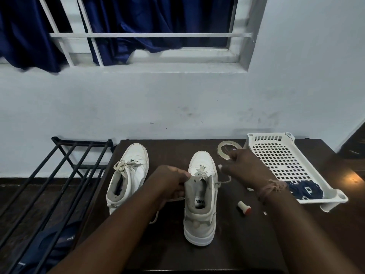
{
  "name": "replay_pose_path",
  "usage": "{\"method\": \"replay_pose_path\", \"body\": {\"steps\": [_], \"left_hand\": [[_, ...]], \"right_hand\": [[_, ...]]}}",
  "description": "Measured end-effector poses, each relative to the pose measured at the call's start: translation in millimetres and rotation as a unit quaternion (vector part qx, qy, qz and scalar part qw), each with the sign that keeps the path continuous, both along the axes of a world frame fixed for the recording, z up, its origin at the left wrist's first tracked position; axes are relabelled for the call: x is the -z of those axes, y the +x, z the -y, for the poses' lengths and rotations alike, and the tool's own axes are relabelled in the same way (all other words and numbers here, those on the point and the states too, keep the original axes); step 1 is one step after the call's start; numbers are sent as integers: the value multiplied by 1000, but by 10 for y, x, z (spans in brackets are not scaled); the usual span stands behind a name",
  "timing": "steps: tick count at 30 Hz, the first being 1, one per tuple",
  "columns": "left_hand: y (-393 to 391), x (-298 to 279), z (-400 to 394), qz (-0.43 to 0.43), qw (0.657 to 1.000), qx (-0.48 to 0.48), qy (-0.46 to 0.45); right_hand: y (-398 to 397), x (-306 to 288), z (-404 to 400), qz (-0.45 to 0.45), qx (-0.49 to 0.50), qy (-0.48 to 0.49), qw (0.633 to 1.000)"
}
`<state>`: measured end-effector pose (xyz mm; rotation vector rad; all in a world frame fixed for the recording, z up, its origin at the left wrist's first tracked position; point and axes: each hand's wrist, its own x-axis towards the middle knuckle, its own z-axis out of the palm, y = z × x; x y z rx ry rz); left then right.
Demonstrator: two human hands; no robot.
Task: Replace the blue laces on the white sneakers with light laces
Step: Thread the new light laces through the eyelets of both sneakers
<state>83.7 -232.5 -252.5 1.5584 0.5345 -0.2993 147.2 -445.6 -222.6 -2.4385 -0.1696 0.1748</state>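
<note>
Right sneaker [200, 206] sits on the desk [227, 244] between both hands, light lace [201, 171] partly threaded. Left hand [171, 182] grips its collar; right hand [243, 167] pinches the lace end. Left of that, second sneaker [128, 175] looks laced. Blue laces [304, 191] lie in basket [286, 155], right. Judged mostly done.

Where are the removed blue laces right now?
In the head view, the blue laces lie bundled in the near end of the white plastic basket on the table's right side, just beyond the right hand's wrist.
</note>
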Motion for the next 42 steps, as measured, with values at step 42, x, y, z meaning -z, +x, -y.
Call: {"method": "replay_pose_path", "body": {"steps": [42], "left_hand": [[-36, 123, 119, -46, 990, -3, -132]], "right_hand": [[-295, 208, -551, 71, -49, -21, 996]]}}
